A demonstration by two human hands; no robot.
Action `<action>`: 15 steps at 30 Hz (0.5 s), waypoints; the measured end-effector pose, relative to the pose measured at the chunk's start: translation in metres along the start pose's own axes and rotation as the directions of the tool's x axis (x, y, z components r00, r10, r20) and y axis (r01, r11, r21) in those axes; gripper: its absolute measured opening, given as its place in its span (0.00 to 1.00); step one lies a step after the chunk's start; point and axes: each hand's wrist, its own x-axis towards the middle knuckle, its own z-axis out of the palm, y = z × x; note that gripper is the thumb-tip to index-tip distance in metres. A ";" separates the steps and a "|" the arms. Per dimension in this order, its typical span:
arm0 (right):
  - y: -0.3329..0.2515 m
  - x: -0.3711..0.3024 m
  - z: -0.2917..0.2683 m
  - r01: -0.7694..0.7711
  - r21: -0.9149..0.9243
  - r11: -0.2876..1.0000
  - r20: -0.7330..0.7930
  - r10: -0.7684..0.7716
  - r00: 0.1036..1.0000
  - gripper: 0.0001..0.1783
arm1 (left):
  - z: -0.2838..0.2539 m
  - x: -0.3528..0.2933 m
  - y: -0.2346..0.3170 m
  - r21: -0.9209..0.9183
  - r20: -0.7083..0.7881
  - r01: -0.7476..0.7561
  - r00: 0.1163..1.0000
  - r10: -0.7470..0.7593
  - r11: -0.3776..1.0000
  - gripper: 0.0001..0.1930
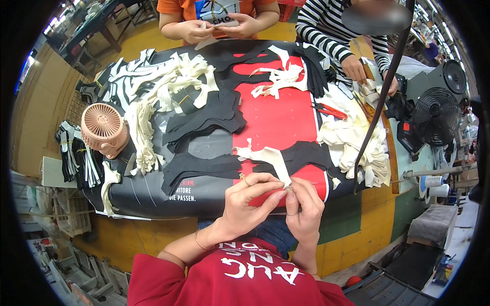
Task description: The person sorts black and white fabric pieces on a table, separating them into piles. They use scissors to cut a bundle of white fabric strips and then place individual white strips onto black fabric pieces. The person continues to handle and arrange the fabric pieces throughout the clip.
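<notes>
At the table's near edge, my left hand (pixel 253 204) and my right hand (pixel 304 208) meet, fingertips pinched on the end of a cream fabric piece (pixel 273 159). The piece stretches away from my fingers over a stack of black cut pieces (pixel 306 154). Just left of it lies another pile of black cut pieces (pixel 196 171), with a larger black stack (pixel 209 120) farther back. What exactly sits between my fingertips is too small to make out.
Cream strips (pixel 145 132) heap at left by a pink fan (pixel 104 127). Red-handled pliers (pixel 331 110) lie near a cream pile (pixel 357 148) at right. Two people work across the table, one in an orange shirt (pixel 260 10), one in striped sleeves (pixel 321 28). A dark pole (pixel 380 102) slants at right.
</notes>
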 end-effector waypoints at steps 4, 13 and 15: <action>-0.005 0.009 0.001 0.145 -0.214 0.966 0.010 -0.146 0.989 0.10 | 0.005 0.001 0.002 -0.321 -0.027 0.230 0.968 -0.251 0.919 0.09; -0.016 0.034 0.017 0.147 -0.076 0.986 -0.048 -0.151 0.987 0.12 | -0.020 0.013 -0.012 -0.455 -0.007 0.322 0.931 -0.365 0.831 0.08; -0.018 0.038 0.024 0.086 0.027 0.996 -0.040 -0.085 0.996 0.11 | -0.022 0.016 -0.016 -0.528 -0.056 0.297 0.922 -0.382 0.795 0.07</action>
